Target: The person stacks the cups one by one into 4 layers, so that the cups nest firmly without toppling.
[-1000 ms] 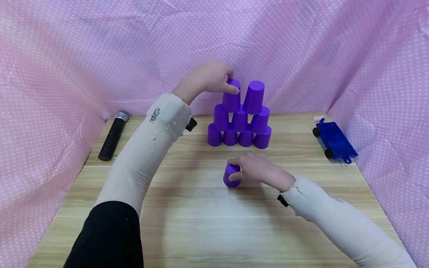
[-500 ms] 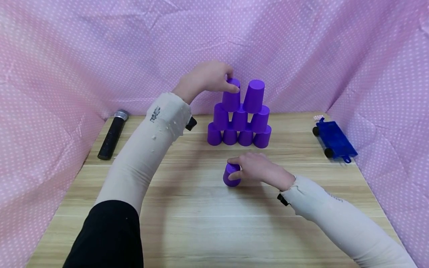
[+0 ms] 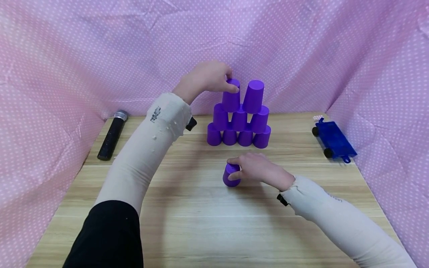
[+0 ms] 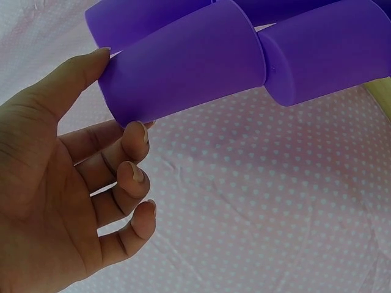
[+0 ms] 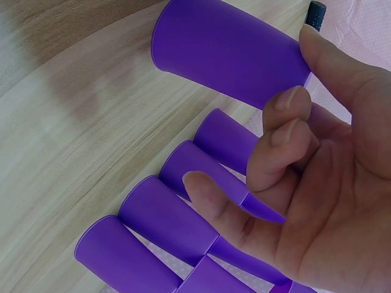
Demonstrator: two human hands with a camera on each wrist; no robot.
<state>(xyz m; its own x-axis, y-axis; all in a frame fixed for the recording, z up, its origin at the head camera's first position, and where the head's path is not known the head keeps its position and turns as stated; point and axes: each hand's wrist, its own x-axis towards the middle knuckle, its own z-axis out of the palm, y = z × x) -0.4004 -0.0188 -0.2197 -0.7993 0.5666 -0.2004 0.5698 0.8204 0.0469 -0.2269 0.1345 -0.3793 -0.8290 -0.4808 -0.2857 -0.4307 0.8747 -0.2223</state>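
Observation:
Purple cups stand upside down in a three-tier stack at the back of the table, with two cups on the top tier. My left hand (image 3: 209,77) pinches the top-left cup (image 3: 231,100) near its closed end; in the left wrist view that cup (image 4: 189,64) sits between thumb and fingers. Beside it is the top-right cup (image 3: 253,97), which nothing touches. In front of the stack my right hand (image 3: 256,167) grips a single upside-down cup (image 3: 229,178) by its upper part. The right wrist view has this cup (image 5: 226,52) between thumb and index finger, bottom-row cups (image 5: 165,213) behind it.
A black microphone (image 3: 113,136) with a silver head lies at the table's left. On the right is a blue toy cart (image 3: 336,139) with black wheels, near a small pale piece (image 3: 317,117). Pink dotted cloth (image 3: 285,44) hangs behind and at both sides of the wooden table (image 3: 214,230).

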